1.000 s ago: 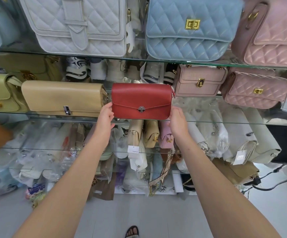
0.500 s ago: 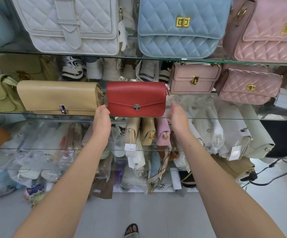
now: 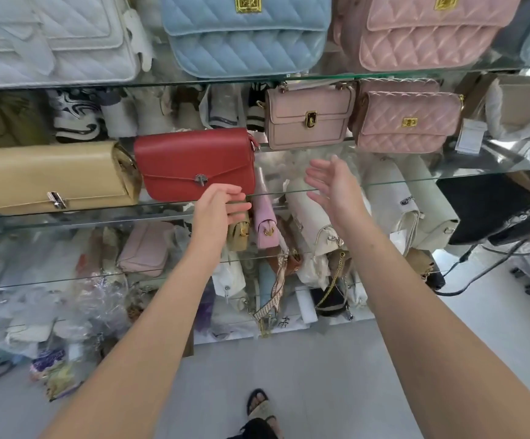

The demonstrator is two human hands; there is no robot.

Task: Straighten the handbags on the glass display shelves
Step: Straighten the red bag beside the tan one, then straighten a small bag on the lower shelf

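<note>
Red handbag (image 3: 194, 163) upright on middle glass shelf (image 3: 415, 179), just beside tan bag (image 3: 45, 175); left hand (image 3: 216, 208) loosely curled, empty; right hand (image 3: 330, 185) spread, empty; bag looks light, stiff, smooth; take by both ends.

Left hand (image 3: 216, 205), right hand (image 3: 333, 185): bare, unadorned. Forearms (image 3: 149, 327) bare up to frame edge. Foot (image 3: 262, 400) in open-toed sandal (image 3: 261, 410): dark sole, pale woven band across instep. Dark fabric (image 3: 254, 430) at bottom frame edge, just behind sandal.

Red bag (image 3: 194, 163) smooth matt leather w/ metal clasp (image 3: 200, 179); glass shelf (image 3: 447, 174).
</note>
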